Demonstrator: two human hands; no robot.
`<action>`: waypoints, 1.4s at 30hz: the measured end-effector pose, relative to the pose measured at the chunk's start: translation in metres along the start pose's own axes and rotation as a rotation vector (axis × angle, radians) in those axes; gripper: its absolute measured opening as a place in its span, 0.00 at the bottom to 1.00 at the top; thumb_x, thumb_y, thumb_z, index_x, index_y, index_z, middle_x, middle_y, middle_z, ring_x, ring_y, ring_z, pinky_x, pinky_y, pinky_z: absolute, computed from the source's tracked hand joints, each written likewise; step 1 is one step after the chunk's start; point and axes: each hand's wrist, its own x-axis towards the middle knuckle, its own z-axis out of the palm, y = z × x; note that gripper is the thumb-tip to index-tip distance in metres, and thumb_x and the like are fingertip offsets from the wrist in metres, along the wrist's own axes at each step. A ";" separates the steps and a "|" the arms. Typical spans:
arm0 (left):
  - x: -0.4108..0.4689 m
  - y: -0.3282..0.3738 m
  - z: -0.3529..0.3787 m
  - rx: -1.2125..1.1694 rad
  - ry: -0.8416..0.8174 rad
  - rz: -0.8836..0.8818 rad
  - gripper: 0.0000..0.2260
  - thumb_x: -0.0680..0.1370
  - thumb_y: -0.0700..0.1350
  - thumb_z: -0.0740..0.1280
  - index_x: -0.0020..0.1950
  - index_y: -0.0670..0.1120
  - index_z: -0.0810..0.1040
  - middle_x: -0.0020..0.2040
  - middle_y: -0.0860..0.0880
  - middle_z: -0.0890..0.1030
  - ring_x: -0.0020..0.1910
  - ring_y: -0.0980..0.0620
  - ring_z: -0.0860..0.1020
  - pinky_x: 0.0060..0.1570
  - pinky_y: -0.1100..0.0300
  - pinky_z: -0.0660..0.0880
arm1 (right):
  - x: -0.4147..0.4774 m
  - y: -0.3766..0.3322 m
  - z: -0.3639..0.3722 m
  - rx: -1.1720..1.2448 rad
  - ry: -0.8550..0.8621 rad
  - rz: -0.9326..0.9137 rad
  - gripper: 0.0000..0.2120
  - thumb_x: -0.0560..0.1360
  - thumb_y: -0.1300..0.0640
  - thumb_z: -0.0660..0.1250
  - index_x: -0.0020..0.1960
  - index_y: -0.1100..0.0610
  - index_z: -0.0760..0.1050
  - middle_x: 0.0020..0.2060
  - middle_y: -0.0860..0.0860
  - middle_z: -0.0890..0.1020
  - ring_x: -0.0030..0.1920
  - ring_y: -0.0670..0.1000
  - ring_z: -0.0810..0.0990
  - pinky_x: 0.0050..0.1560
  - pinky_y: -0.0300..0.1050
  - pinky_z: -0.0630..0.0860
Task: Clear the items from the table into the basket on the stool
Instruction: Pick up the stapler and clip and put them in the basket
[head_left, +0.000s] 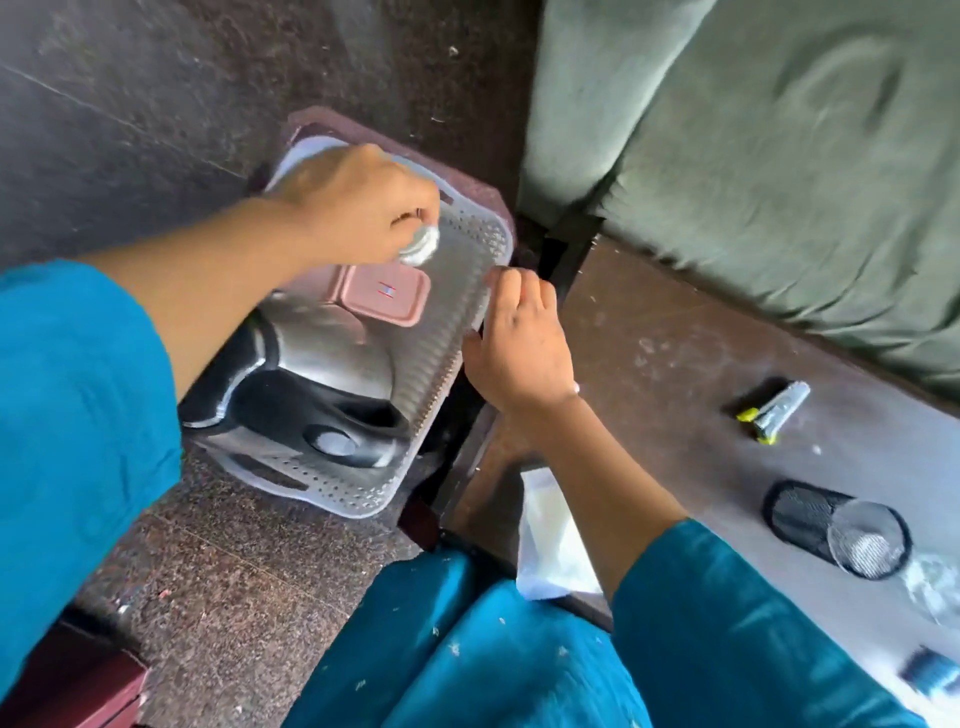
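Observation:
A white perforated basket (470, 270) rests on a brown stool (483, 195) beside the table. Inside it lie a steel kettle (322, 353) with a black handle and a pink square lidded box (387, 293). My left hand (358, 208) hovers over the basket's far part, shut on a small white round thing (420, 244). My right hand (519, 343) grips the basket's near-table rim. On the brown table (675, 353) remain a black mesh cup (810, 519) on its side, a grey and yellow-green tool (774, 415), a clear glass (935, 582) and a blue item (932, 670).
A green cushioned seat (753, 145) stands behind the table. A white plastic bag (550, 535) hangs at the table's near edge by my lap. Dark stone floor (156, 104) surrounds the stool. A reddish-brown piece of furniture (67, 686) sits at the bottom left.

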 end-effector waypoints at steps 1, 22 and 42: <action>0.005 0.022 0.004 -0.035 0.013 0.030 0.10 0.73 0.40 0.64 0.50 0.48 0.81 0.49 0.40 0.83 0.48 0.37 0.79 0.46 0.46 0.76 | -0.008 0.009 -0.007 0.010 0.018 0.020 0.18 0.70 0.63 0.63 0.59 0.65 0.67 0.55 0.61 0.72 0.55 0.63 0.69 0.58 0.50 0.63; 0.047 0.503 0.148 -0.232 -0.261 0.740 0.12 0.70 0.36 0.65 0.53 0.40 0.73 0.51 0.40 0.75 0.53 0.39 0.71 0.52 0.44 0.72 | -0.314 0.314 -0.138 0.173 0.482 0.712 0.21 0.69 0.62 0.66 0.61 0.62 0.68 0.55 0.59 0.77 0.56 0.60 0.73 0.56 0.49 0.66; 0.032 0.650 0.263 -0.268 -0.385 0.719 0.17 0.72 0.37 0.65 0.61 0.42 0.72 0.59 0.42 0.73 0.58 0.42 0.71 0.57 0.47 0.70 | -0.436 0.451 -0.025 0.180 0.004 1.142 0.25 0.77 0.56 0.60 0.71 0.47 0.59 0.72 0.61 0.56 0.61 0.64 0.65 0.55 0.55 0.71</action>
